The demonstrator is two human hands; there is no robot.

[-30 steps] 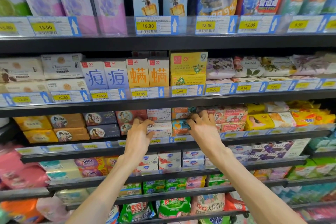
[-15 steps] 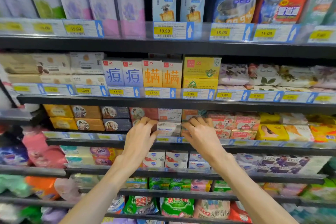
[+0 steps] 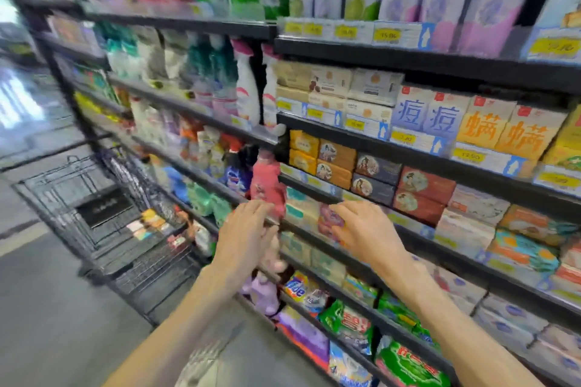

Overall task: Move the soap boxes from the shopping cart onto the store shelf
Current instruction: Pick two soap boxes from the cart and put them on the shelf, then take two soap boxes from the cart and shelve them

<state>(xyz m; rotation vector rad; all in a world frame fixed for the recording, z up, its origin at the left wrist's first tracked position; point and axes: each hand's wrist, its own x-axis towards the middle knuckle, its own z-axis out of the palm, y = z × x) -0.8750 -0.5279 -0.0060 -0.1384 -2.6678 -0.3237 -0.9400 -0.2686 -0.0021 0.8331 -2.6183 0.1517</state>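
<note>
Head view, blurred. Left hand (image 3: 243,237) and right hand (image 3: 366,231) hang before the shelf (image 3: 317,195), fingers loosely spread, holding nothing. Remaining soap boxes (image 3: 151,223) lie in the cart (image 3: 103,214), at left (labels unreadable). Judged step: reach for the next boxes. Grip each by its long sides, carry level, seat flush with its row.

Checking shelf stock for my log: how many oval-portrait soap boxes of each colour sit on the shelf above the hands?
Brown boxes: 2
Dark grey boxes: 2
Red boxes: 2
Total: 6
</note>
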